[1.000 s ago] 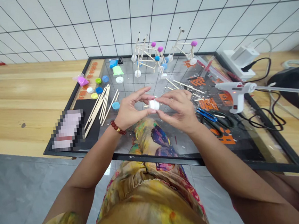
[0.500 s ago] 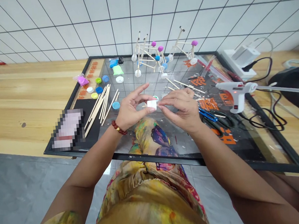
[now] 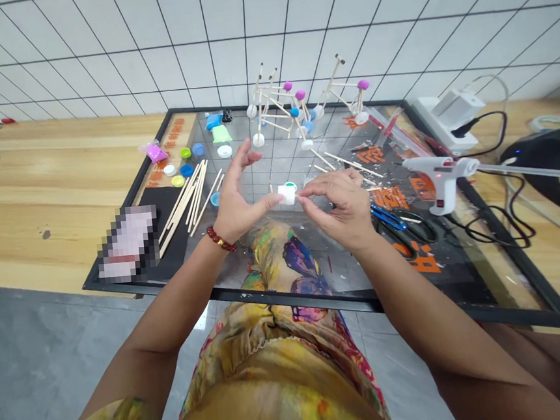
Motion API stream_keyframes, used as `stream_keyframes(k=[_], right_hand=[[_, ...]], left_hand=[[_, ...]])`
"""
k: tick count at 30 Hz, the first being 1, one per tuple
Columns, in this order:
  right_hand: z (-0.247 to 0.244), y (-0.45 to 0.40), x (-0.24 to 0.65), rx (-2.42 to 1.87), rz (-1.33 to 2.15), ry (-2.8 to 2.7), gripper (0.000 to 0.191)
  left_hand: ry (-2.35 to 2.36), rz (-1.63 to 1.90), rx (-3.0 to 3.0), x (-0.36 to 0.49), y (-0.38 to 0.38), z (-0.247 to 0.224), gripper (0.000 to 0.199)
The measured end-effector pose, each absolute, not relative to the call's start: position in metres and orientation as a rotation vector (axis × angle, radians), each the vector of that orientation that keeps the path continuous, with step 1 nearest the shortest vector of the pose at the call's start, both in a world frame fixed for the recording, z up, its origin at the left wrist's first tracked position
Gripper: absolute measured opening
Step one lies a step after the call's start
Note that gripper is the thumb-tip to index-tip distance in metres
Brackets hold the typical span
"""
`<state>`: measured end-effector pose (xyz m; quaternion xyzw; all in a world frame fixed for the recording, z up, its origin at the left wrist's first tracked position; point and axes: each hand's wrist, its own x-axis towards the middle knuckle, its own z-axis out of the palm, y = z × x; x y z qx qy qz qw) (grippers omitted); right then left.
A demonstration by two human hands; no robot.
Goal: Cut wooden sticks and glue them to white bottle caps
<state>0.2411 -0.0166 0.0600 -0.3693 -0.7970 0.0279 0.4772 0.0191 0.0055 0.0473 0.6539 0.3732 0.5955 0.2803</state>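
Small, squarish white block (image 3: pixel 287 195) in my right hand (image 3: pixel 341 206)

Fingertips pinch it at one side; my left hand (image 3: pixel 238 206) is spread wide, thumb close beside it.

The right hand (image 3: pixel 341 204) holds a small white block (image 3: pixel 287 195); the left hand (image 3: pixel 239 204) is spread wide just beside it. Stick frames (image 3: pixel 294 112) stand beyond, and a glue gun (image 3: pixel 447 185) lies to the right.

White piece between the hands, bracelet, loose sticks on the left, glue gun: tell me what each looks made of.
White piece: smooth and matte, perhaps clay, foam or plastic; I can't tell which.
Bracelet: shiny red-brown beads, maybe stone, glass or plastic, plus a gold-toned one.
Sticks: likely bare wood, being pale tan and matte.
Glue gun: probably hard plastic, given its smooth white shell.
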Motion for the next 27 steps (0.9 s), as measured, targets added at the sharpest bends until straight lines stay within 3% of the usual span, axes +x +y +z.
stream_keyframes(k=[4,11,16,18,22,27], right_hand=[[0.055,-0.011,0.242,-1.01,0.177,-1.798,0.012],[0.042,0.015,0.252,-1.067,0.786,-1.238,0.024],[0.042,0.022,0.254,-1.072,0.848,-1.145,0.033],[0.043,0.02,0.25,-1.063,0.877,-1.121,0.034],[0.045,0.012,0.239,-1.039,1.002,-1.114,0.035],[0.047,0.0,0.229,-1.012,1.083,-1.192,0.036]], left_hand=[[1.13,1.679,1.652,0.005,0.02,0.032,0.068],[1.134,1.834,1.523,-0.009,0.035,0.029,0.063],[1.053,1.861,1.339,-0.005,0.03,0.038,0.036],[1.035,1.77,1.383,0.001,0.027,0.036,0.043],[0.946,1.573,1.61,0.016,0.02,0.031,0.093],[0.913,1.433,1.73,0.028,0.007,0.038,0.098]])
